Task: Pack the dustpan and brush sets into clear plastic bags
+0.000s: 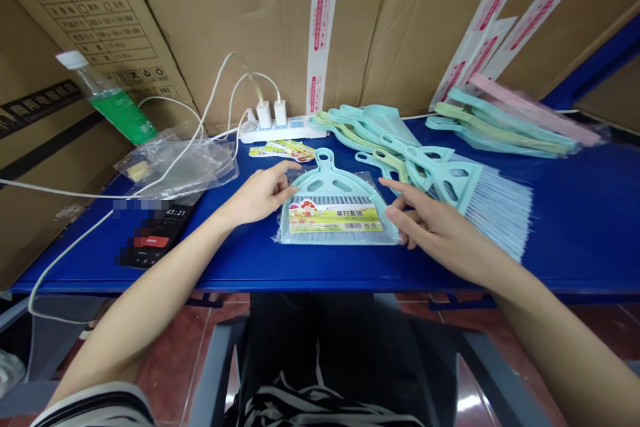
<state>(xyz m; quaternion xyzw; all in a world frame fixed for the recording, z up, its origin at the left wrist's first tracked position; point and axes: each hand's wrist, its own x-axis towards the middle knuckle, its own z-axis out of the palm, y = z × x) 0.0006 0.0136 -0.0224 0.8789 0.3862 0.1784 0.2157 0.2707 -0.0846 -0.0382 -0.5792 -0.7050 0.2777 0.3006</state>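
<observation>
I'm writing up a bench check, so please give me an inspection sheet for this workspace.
Surface: blue table, well used.
Job's things: bagged dustpan and brush lying flat, label up; loose brushes to its right.
Clutter: bottle, phone and clear plastic at left; paper labels behind.
Grip: left hand and right hand at opposite sides of the bag, loosely open.
Cables: white cable crosses the plastic; power strip behind.
Surroundings: cardboard, tiled floor.
</observation>
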